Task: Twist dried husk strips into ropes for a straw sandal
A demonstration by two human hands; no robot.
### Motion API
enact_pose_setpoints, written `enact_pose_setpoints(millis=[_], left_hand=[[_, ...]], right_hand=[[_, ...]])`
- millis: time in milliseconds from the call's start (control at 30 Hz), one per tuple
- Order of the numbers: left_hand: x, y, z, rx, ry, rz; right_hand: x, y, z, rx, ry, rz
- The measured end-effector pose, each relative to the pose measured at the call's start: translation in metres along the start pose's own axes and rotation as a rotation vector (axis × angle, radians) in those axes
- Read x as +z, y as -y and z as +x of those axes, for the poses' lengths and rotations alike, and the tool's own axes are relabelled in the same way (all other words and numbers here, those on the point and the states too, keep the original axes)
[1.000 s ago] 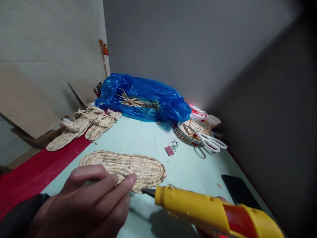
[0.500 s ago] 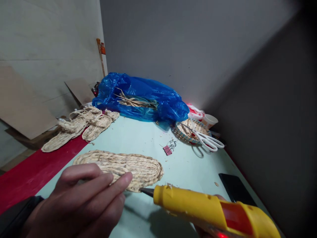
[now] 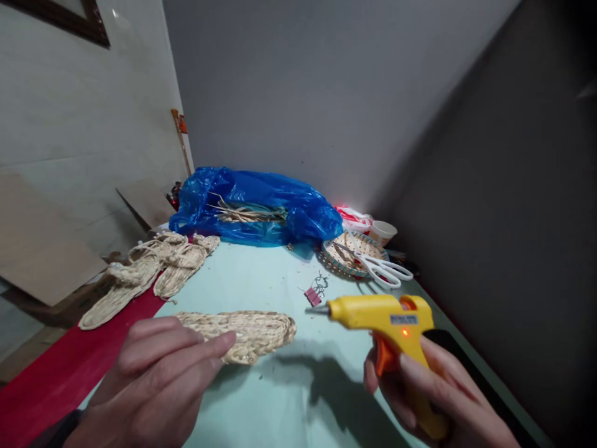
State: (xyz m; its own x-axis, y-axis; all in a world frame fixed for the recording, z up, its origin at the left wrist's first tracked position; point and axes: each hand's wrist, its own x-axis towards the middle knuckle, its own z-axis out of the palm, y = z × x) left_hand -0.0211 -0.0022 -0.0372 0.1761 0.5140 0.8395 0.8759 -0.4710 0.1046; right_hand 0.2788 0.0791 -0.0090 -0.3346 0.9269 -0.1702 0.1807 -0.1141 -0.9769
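A woven straw shoe sole (image 3: 247, 333) is tilted above the table, its rounded end pointing right. My left hand (image 3: 163, 373) grips it at the left part, fingers closed over the near edge; the thumb is hidden. In my right hand (image 3: 433, 386) is a yellow hot glue gun (image 3: 377, 311), fingers wrapped round the handle near the orange trigger. A small red light glows on its side. The metal nozzle points left and is apart from the sole, a little to the right of its tip.
Finished-looking straw sandals (image 3: 140, 274) lie at the left on a red strip (image 3: 116, 330). At the back is a blue plastic bag (image 3: 261, 186) with straw. White-handled scissors (image 3: 387, 270) rest on a woven basket (image 3: 331, 264) beside a paper cup (image 3: 383, 231). A pink binder clip (image 3: 312, 297) lies mid-table.
My right hand has drawn the glue gun up and away from the sole's edge, turning it more level. The sole is tilted more edge-on in my left hand. The head view has tipped upward.
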Motion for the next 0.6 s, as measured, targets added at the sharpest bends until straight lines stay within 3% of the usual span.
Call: enact_pose_setpoints(millis=[133,233,367,500,600], left_hand=[[0.0,-0.009,0.008,-0.063,-0.019,0.001],[-0.001,-0.007,0.004,-0.005,-0.073,0.029],[0.0,0.001,0.002,0.134,-0.046,0.043],[0.002,0.003,0.021,0.215,-0.018,0.063],[0.002,0.001,0.029,0.238,-0.027,0.06]], right_hand=[[-0.001,0.001,0.02,0.087,-0.033,0.194],[-0.001,-0.005,0.03,0.095,-0.063,0.198],[-0.002,-0.018,0.034,0.092,0.007,0.159],[-0.008,-0.028,0.037,0.14,0.043,0.001],[-0.016,-0.026,0.039,0.122,0.005,-0.426]])
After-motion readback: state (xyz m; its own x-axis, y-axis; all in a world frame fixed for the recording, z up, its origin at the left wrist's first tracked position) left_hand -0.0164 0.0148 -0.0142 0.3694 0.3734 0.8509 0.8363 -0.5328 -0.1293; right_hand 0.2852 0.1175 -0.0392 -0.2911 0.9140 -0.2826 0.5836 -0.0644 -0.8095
